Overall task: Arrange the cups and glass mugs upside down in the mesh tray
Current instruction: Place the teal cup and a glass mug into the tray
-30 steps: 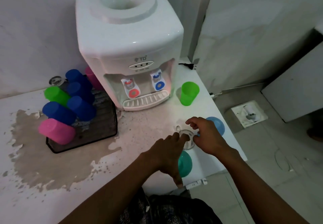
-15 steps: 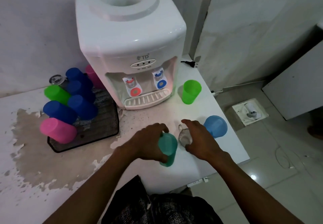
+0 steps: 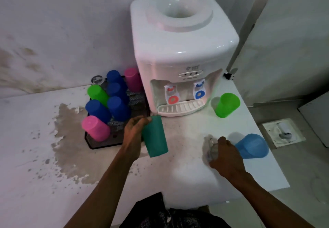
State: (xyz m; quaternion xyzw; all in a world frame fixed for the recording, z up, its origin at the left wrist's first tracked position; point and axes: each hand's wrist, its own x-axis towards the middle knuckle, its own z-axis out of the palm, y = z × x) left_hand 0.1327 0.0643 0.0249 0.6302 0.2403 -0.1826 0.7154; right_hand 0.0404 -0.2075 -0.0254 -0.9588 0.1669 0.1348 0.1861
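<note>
My left hand (image 3: 132, 135) grips a teal plastic cup (image 3: 155, 137), held in the air just right of the black mesh tray (image 3: 105, 144). The tray holds several upturned cups: blue ones (image 3: 118, 107), two pink (image 3: 95, 128) and a green one (image 3: 97, 93), with a glass mug (image 3: 98, 80) at its back corner. My right hand (image 3: 225, 153) is closed on a clear glass mug (image 3: 211, 146) on the counter. A light blue cup (image 3: 252, 145) stands just right of that hand. A green cup (image 3: 226, 104) stands upright beside the dispenser.
A white water dispenser (image 3: 183, 53) stands at the back, right of the tray. The white counter (image 3: 178, 170) ends close on the right, with tiled floor and a floor drain (image 3: 283, 132) below. A worn brown patch (image 3: 71, 149) marks the counter left of my arm.
My left hand has picked up the teal cup from the counter's front and carried it left toward the tray. My right hand has stayed at the glass mug.
</note>
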